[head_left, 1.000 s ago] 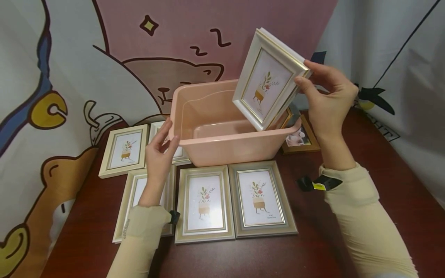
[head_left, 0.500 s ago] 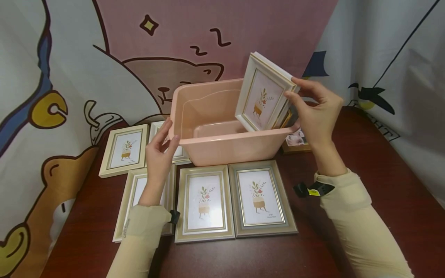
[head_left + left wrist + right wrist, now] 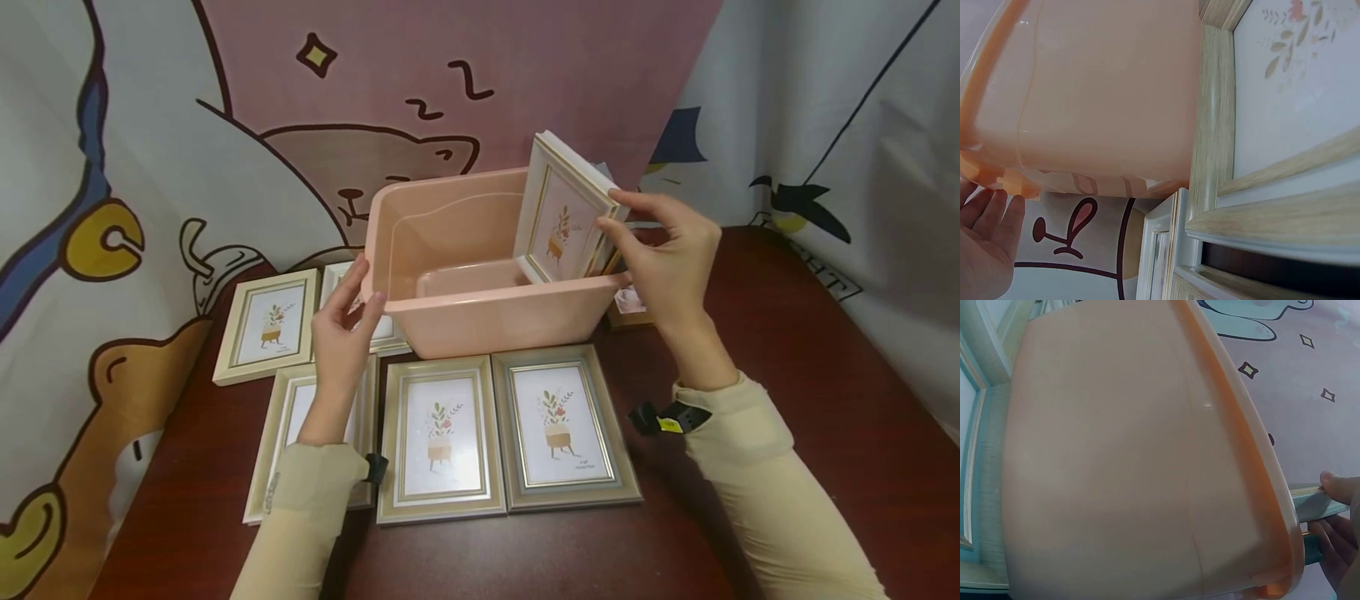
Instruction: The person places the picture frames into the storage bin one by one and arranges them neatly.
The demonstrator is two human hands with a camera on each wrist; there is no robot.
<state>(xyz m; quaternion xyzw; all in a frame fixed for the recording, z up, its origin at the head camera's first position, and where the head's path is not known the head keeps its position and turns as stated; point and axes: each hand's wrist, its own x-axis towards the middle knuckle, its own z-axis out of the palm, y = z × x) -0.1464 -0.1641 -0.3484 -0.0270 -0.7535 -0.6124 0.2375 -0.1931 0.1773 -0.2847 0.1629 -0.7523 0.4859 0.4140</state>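
White frame (image 3: 564,218) tilts inside tub (image 3: 498,321), pinched by right fingers (image 3: 648,203)

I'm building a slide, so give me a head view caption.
Left hand grips a pink basin; right hand holds a white picture frame partly inside it.

Pale yellow sleeves (image 3: 780,500), wide cuffs (image 3: 738,421), black wrist pieces (image 3: 377,468), small yellow label (image 3: 670,425)

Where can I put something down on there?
There's bare table to the right of the right sleeve, and between the left sleeve and right sleeve, below the front frames. The tub's bottom looks free toward the left. It's crowded left of the tub, and at its right end, where the right hand holds a white frame.
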